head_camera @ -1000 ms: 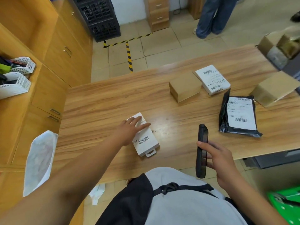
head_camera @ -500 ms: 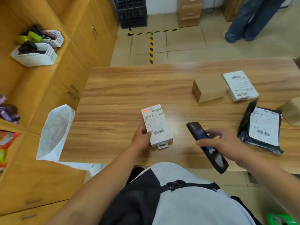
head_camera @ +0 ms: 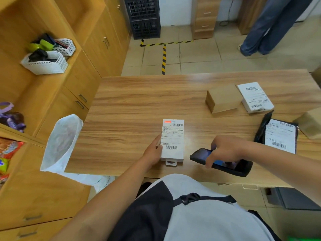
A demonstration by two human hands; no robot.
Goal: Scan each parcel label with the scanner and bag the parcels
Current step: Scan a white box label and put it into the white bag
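We pinch the white parcel (head_camera: 172, 140) label-up with the left hand (head_camera: 152, 152), likely so the scanner (head_camera: 242, 169), clasped in the right hand (head_camera: 224, 150) at 3 o'clock, can read it.

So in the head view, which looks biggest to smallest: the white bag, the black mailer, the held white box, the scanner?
1. white bag, clearly largest.
2. black mailer.
3. white box and scanner look about equal; the right hand hides part of the scanner, so no ranking there.
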